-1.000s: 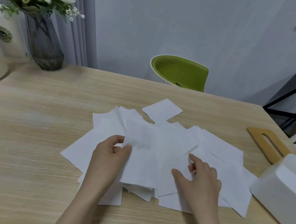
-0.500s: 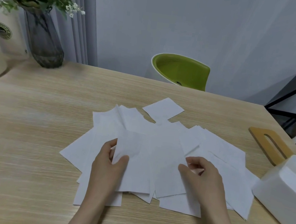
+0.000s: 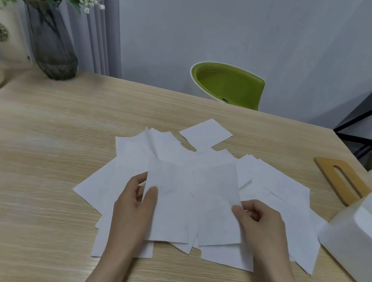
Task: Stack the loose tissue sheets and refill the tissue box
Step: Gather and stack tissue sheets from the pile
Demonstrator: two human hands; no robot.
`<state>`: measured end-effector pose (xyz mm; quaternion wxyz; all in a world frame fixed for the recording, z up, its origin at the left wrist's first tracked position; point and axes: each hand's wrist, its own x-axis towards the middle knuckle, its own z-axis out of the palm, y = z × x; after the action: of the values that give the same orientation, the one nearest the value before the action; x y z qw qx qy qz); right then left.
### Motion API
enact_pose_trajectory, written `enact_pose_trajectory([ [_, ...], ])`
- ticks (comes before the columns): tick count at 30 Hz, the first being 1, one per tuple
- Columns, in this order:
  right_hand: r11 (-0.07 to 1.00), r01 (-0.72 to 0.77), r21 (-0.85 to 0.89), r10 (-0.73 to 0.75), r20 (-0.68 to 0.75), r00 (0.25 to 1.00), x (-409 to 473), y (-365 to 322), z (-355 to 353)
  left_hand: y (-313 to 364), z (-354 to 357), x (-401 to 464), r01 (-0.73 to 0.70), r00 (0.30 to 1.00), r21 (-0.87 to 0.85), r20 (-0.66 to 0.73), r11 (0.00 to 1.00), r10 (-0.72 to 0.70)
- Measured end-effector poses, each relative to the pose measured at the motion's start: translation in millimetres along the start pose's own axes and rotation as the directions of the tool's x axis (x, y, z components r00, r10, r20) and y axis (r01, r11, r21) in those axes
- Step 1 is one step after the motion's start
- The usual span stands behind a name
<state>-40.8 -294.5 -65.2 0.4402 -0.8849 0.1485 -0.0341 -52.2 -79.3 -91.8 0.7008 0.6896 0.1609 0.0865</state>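
So the loose tissue sheets [image 3: 268, 196] are fanned out in a messy overlapping pile in the middle of the wooden counter [image 3: 43, 168], with one square sheet [image 3: 205, 133] sticking out at the far edge. Left hand [image 3: 134, 208] pinches the left edge of one sheet, thumb on top, and right hand [image 3: 261, 224] pinches the right edge of another one beside it. White tissue box [image 3: 362, 244] sits just right of the pile, its wooden lid [image 3: 340, 181] lying flat behind it. Way off at the far left there's a glass vase [image 3: 49, 48] of flowers, and a green chair [image 3: 227, 84] behind the counter.
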Motion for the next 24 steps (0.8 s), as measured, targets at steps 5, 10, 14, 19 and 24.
enact_pose_trajectory([
  [5, 0.973, 0.007, 0.229, -0.008, 0.005, 1.0, -3.4, -2.6, -6.4, 0.7, -0.4, -0.2, 0.023, 1.0, -0.043, -0.01, 0.999, -0.024],
  [10, 0.901, -0.019, 0.433, -0.002, 0.05, 0.999, -9.3, -15.7, -1.6, 1.1, -1.4, 1.3, 0.031, 0.999, -0.022, -0.009, 0.999, -0.031],
  [14, 0.866, -0.06, 0.497, -0.008, 0.133, 0.991, -15.4, -26.0, 9.2, 0.4, -3.0, 3.0, 0.047, 0.999, -0.025, 0.007, 0.999, -0.046],
  [19, 0.871, -0.08, 0.485, -0.05, 0.25, 0.967, -27.6, -35.9, 32.4, 1.6, -4.7, 4.4, 0.018, 1.0, 0.02, 0.019, 1.0, -0.019],
  [24, 0.873, -0.118, 0.473, -0.031, 0.294, 0.955, -32.4, -43.3, 50.9, 7.3, -6.3, 2.4, 0.049, 0.999, -0.052, 0.015, 0.997, -0.048],
])
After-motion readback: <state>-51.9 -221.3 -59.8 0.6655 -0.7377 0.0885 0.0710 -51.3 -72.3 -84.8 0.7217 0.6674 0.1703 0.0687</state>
